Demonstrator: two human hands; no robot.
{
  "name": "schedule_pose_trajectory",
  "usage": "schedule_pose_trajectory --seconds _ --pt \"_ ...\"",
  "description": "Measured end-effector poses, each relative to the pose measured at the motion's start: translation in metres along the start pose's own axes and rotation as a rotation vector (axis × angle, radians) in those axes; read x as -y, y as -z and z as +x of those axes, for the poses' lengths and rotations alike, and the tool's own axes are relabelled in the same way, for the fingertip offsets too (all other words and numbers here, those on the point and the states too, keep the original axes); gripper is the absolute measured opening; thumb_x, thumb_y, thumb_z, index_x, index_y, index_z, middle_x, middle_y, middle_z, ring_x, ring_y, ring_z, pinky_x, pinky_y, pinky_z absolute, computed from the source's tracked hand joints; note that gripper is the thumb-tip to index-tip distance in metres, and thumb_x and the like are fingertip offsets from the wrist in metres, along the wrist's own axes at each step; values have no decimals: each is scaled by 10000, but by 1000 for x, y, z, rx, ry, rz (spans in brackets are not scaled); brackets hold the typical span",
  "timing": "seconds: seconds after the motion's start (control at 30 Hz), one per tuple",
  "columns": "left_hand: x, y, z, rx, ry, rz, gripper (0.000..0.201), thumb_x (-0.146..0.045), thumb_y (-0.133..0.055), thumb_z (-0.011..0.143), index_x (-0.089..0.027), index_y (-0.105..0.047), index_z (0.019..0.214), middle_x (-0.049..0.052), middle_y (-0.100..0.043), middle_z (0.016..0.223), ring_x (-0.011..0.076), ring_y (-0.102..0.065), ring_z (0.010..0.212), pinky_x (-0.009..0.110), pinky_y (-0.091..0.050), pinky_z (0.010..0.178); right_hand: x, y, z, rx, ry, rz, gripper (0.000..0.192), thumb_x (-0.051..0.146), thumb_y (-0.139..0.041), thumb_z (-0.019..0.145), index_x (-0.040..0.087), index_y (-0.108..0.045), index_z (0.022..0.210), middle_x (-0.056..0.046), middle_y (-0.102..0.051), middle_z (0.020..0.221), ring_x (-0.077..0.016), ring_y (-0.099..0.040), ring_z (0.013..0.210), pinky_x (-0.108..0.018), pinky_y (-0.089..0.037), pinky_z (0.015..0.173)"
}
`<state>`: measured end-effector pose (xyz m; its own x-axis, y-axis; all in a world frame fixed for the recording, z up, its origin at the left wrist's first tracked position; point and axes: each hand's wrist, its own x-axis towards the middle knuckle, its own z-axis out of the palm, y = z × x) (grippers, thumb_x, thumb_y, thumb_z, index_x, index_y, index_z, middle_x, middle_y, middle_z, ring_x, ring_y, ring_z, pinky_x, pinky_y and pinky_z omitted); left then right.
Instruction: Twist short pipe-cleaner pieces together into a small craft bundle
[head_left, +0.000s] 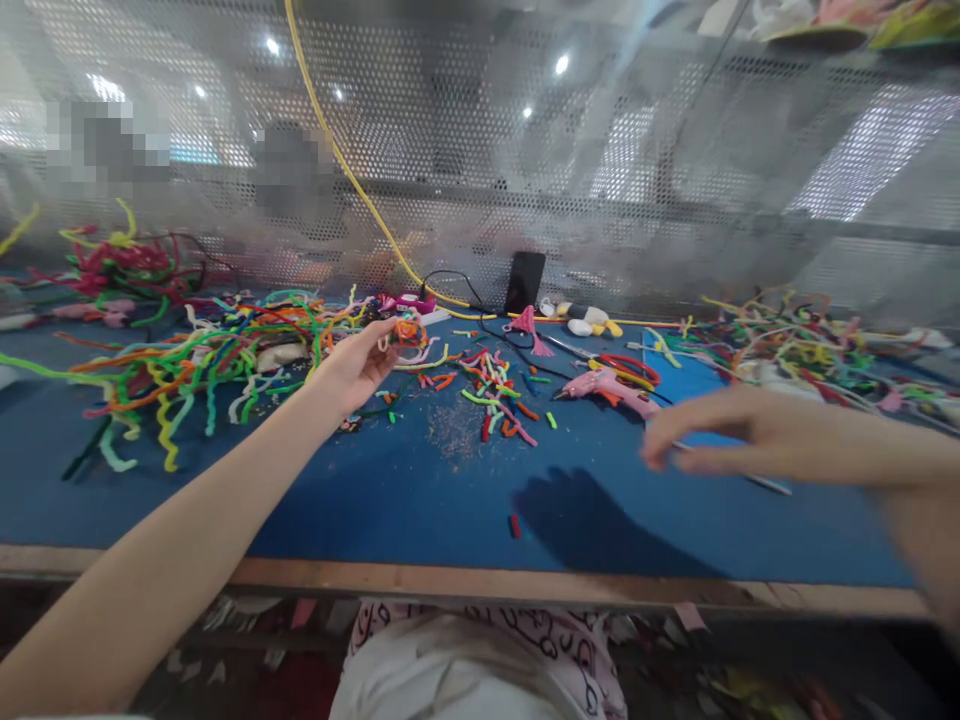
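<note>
Lower right, right hand [720, 440] blurred, grip unreadable, beside pink glue gun [611, 388] – left hand [352, 365], centre frame, pinching orange pipe-cleaner piece [409, 332] – likely dropped if fingertips loosen.

My left-hand fingers [386, 335] pinch a small orange pipe-cleaner bundle [409, 331]. It sits curled, raised off the counter [390, 500], left of frame centre.
</note>
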<state>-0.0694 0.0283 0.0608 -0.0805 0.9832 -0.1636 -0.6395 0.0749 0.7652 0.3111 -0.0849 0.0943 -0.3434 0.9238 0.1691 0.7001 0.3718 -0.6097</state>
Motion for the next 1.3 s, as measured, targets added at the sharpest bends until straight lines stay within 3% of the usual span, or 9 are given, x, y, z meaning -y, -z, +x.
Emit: schedule_pose_trajectory --seconds 0.17,0.27,0.4,0.53,0.63,0.77,0.93,1.2,1.3 --pt "0 9 8 -48 -43 -24 147 -88 -707 865 -126 -688 724 14 -704 668 55 -631 511 112 -545 508 61 -86 131 181 145 -295 346 559 -748 796 219 -806 820 -49 -718 691 -185 -670 756 -275 -416 671" --pt "-1 14 11 -66 -56 -25 150 -83 -713 855 -126 -681 715 9 -692 642 66 -648 527 112 -543 501 61 -119 174 205 173 -324 315 495 -742 824 187 -804 846 -52 -717 719 -197 -654 775 -280 -400 680" --pt "-6 14 13 -90 -71 -44 199 -82 -690 877 -127 -661 685 7 -685 620 63 -646 520 110 -543 497 45 -141 200 253 177 -349 259 393 -744 859 139 -775 821 -56 -719 760 -171 -641 746 -278 -440 691" --pt "-12 11 10 -90 -96 -76 174 -94 -733 850 -140 -668 695 -8 -694 642 44 -629 515 102 -553 524 38 -147 211 297 142 -367 258 368 -682 943 140 -703 1063 -63 -716 1050 -178 -678 904 -360 -566 823" --pt "-14 10 9 -79 -104 -92 156 -102 -754 831 -139 -678 700 -14 -693 648 38 -623 515 97 -551 527 38 -144 219 253 91 -347 328 391 -640 974 155 -655 1202 -85 -673 1208 -217 -673 1029 -418 -584 880" --pt "-14 12 9 -64 -113 -104 148 -105 -762 824 -142 -686 702 -18 -688 645 35 -622 522 94 -546 528 36 -138 232 162 23 -257 340 386 -623 986 165 -634 1245 -93 -666 1222 -211 -674 1030 -421 -589 877" --pt "-14 13 11 -60 -113 -106 162 -100 -733 852 -139 -688 702 -20 -675 624 36 -612 519 97 -539 526 33 -132 247 156 0 -186 320 387 -611 997 150 -637 1211 -75 -689 1107 -164 -687 889 -346 -605 764" --pt "-14 13 9 -72 -110 -102 182 -91 -767 821 -145 -681 670 -16 -685 643 36 -600 504 107 -544 521 33 -132 267 374 128 -397 339 380 -644 971 169 -649 1237 -88 -656 1263 -230 -666 1061 -420 -586 888" --pt "-14 12 9 -87 -109 -100 174 -93 -755 834 -137 -691 679 -12 -678 627 39 -603 510 106 -547 531 33 -139 274 358 202 -428 362 388 -641 971 174 -640 1264 -89 -642 1297 -245 -658 1089 -433 -582 903"
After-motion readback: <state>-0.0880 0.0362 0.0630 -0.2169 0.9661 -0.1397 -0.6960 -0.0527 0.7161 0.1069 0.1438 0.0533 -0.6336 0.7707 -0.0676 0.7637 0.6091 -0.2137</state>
